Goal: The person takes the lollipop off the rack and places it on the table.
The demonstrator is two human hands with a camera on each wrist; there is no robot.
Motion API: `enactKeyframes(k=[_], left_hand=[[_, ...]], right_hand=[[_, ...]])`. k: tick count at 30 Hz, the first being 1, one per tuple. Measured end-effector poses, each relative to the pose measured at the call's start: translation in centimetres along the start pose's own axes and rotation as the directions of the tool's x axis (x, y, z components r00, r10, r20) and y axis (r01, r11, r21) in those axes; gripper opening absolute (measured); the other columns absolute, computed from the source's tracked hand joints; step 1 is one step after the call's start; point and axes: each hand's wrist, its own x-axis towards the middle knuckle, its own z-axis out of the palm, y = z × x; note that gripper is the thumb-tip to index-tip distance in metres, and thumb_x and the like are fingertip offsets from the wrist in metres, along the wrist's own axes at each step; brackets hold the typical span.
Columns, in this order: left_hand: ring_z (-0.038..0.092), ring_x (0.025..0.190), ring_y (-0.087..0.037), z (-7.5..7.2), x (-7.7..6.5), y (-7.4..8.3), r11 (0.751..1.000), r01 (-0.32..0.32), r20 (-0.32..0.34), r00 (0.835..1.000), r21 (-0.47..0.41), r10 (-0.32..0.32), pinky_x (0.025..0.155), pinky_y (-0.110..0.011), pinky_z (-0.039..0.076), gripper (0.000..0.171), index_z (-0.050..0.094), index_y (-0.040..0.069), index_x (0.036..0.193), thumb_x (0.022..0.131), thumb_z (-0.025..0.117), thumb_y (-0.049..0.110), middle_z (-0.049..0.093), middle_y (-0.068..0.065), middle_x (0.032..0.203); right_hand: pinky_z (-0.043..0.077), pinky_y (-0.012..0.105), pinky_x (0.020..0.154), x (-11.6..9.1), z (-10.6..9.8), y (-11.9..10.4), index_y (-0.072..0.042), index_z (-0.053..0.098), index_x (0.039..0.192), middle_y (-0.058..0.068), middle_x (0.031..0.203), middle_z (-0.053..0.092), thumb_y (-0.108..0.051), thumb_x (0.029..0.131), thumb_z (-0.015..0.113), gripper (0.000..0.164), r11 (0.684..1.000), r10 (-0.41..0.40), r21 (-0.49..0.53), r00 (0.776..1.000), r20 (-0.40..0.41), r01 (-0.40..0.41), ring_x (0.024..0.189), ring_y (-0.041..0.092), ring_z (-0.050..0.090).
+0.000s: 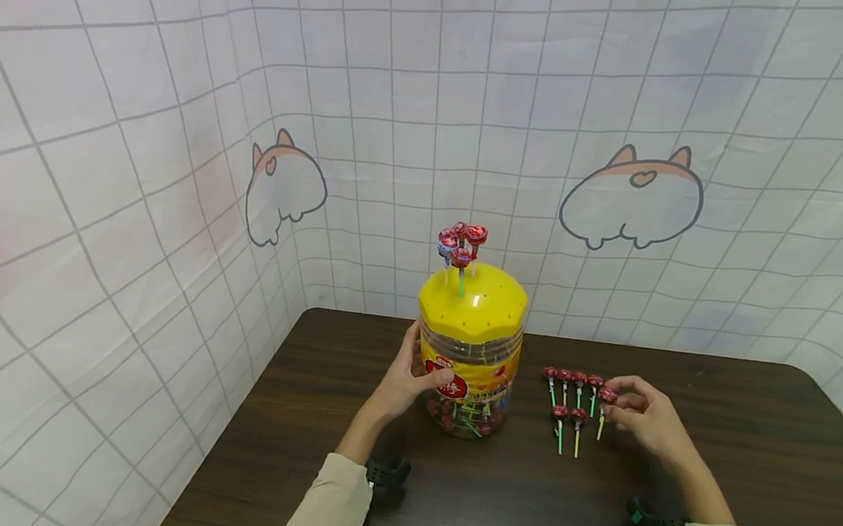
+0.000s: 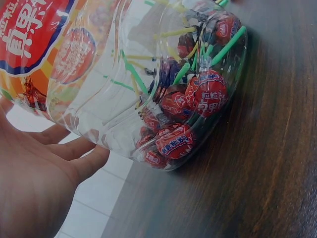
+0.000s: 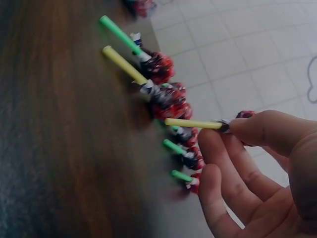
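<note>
A clear plastic candy jar with a yellow lid stands upright on the table. My left hand grips its left side, thumb across the label and fingers behind. Wrapped lollipops fill the jar's bottom. Several more lollipops stand in the lid, heads up, sticks in its top. My right hand pinches a red-wrapped lollipop with a yellow stick just below its head. That lollipop is beside the right end of two rows of lollipops lying on the table.
The dark wooden table runs back to a white grid-patterned cloth hanging behind it and on the left. Several loose lollipops with green or yellow sticks lie right of the jar, heads toward the back.
</note>
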Motion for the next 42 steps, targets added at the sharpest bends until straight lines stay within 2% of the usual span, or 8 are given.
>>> enactKeyframes(k=[6,16,27,36,42], left_hand=[[0.054,0.133,-0.031,-0.1,0.0,-0.1,1.000,0.005,0.000,1.000,0.004,-0.005,0.106,-0.049,0.052,0.095,0.011,0.046,0.160,0.091,0.076,0.044,0.039,-0.010,0.150],[0.053,0.133,-0.030,0.0,0.1,-0.2,1.000,0.005,-0.001,1.000,0.003,-0.005,0.107,-0.050,0.051,0.095,0.011,0.047,0.159,0.091,0.077,0.043,0.039,-0.010,0.150],[0.053,0.132,-0.031,-0.1,0.0,-0.2,1.000,0.011,-0.005,1.000,0.019,-0.011,0.106,-0.049,0.052,0.093,0.011,0.047,0.159,0.092,0.076,0.041,0.039,-0.011,0.148],[0.054,0.133,-0.031,-0.1,0.1,-0.3,1.000,0.004,-0.002,1.000,0.030,-0.004,0.106,-0.049,0.052,0.092,0.011,0.047,0.159,0.092,0.075,0.043,0.039,-0.010,0.149],[0.054,0.132,-0.030,0.0,0.2,-0.4,0.999,-0.002,-0.006,1.000,0.033,0.002,0.107,-0.050,0.051,0.093,0.011,0.048,0.158,0.092,0.075,0.044,0.039,-0.010,0.149]], right_hand=[[0.059,0.032,0.074,0.1,0.1,1.1,0.001,0.051,0.133,0.020,0.097,0.072,-0.010,0.100,0.065,0.037,0.999,0.026,0.018,0.995,0.099,-0.028,0.085,0.018,0.072],[0.057,0.033,0.072,0.0,0.3,1.2,0.001,0.052,0.130,0.018,0.092,0.073,-0.013,0.100,0.066,0.037,0.999,0.049,0.016,0.985,0.163,-0.052,0.083,0.020,0.072],[0.053,0.032,0.064,-0.2,0.4,1.3,0.002,0.054,0.130,0.016,0.089,0.073,-0.014,0.098,0.068,0.039,0.998,0.045,-0.060,0.981,0.190,-0.035,0.075,0.019,0.068],[0.050,0.030,0.060,-0.1,0.4,1.3,0.002,0.057,0.124,0.012,0.080,0.068,-0.013,0.097,0.070,0.034,0.995,0.048,-0.100,0.980,0.194,-0.029,0.068,0.016,0.062],[0.050,0.031,0.059,-0.2,0.6,1.2,0.004,0.058,0.120,0.012,0.082,0.070,-0.011,0.097,0.069,0.029,0.992,0.059,-0.121,0.981,0.187,-0.037,0.068,0.017,0.062]])
